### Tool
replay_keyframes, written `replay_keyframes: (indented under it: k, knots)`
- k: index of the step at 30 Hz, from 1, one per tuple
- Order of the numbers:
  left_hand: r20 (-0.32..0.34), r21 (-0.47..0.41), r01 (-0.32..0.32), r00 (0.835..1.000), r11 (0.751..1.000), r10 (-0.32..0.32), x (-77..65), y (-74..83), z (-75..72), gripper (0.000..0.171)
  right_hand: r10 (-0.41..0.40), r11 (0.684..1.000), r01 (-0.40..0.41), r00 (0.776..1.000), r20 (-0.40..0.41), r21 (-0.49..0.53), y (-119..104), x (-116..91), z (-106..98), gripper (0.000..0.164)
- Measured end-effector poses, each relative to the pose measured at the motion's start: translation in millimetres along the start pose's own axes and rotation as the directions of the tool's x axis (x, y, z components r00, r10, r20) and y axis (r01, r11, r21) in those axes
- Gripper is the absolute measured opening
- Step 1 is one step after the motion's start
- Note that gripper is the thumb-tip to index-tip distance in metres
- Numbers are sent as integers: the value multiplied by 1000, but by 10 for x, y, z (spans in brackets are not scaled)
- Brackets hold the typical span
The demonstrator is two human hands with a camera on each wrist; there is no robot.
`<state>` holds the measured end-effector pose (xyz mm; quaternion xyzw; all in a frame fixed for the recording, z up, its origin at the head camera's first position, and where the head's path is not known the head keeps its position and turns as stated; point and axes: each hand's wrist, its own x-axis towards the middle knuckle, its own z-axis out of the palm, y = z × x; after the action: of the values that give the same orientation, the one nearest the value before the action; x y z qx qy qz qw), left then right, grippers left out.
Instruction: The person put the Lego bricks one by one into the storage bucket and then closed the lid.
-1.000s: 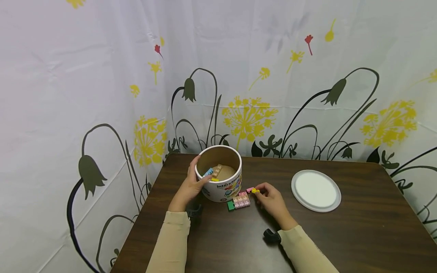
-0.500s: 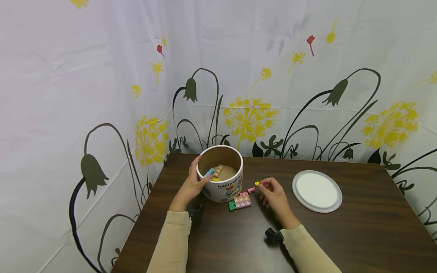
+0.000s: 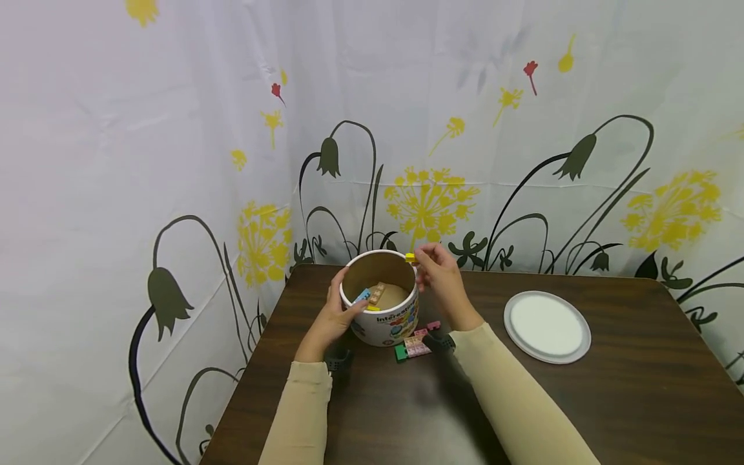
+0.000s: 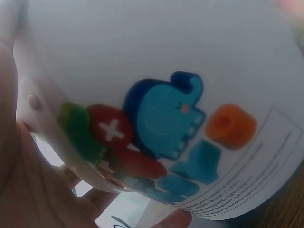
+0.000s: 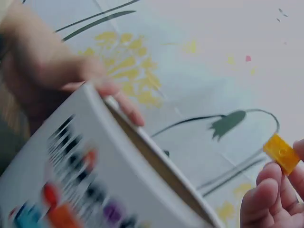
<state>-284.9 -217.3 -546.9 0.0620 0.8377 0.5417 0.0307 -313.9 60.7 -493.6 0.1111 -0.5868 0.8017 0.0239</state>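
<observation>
My left hand [image 3: 332, 321] grips the near-left rim of a white round tub [image 3: 383, 328] printed with colourful pictures. The thumb lies over the rim and the fingers wrap the outer wall. Above the tub's right rim, my right hand [image 3: 443, 279] pinches a small yellow building brick [image 5: 283, 153] between thumb and fingers. Inside the tub lie a blue brick [image 3: 363, 296], a tan brick [image 3: 377, 293] and a yellow brick [image 3: 372, 309]. On the table in front of the tub are pink bricks [image 3: 416, 345] and a green brick [image 3: 401, 352], partly hidden by the right wrist's camera.
A round white lid [image 3: 547, 326] lies flat on the dark wooden table [image 3: 633, 374], right of the tub. Behind the table hangs a white curtain [image 3: 494, 213] with printed flowers.
My right hand has lifted the yellow brick from beside the pink bricks and carried it up and left to the tub's right rim. The left hand keeps its hold on the tub.
</observation>
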Motion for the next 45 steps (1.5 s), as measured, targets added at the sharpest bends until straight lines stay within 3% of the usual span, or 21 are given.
replay_keyframes:
  k: [4, 7, 9, 12, 17, 31, 45]
  knots:
    - [-3, -8, 15, 1000, 1000, -15, -23, -4, 30, 97, -4, 999, -1, 996, 87, 54, 19, 258, 242, 13]
    - [1, -8, 18, 1000, 1000, -18, -32, -4, 33, 97, -46, 995, 54, 993, 106, -79, 112, 329, 347, 12]
    - [9, 0, 18, 1000, 1000, -18, -34, -2, 30, 98, -83, 973, 100, 993, 88, -210, 173, 324, 379, 14]
    - [8, 7, 18, 1000, 1000, -18, -22, -3, 26, 98, -142, 912, 155, 988, 62, -379, 227, 310, 399, 17]
    - [-2, 2, 3, 1000, 1000, -3, 4, -11, 26, 97, -157, 858, 175, 984, 78, -483, 253, 337, 426, 17]
    - [5, 4, -26, 1000, 1000, 26, 13, -29, 13, 98, -146, 846, 169, 986, 84, -505, 223, 321, 457, 19]
    - [7, 10, -21, 1000, 1000, 21, -17, 41, 1, 98, -183, 843, 221, 975, 124, -491, 257, 293, 496, 15]
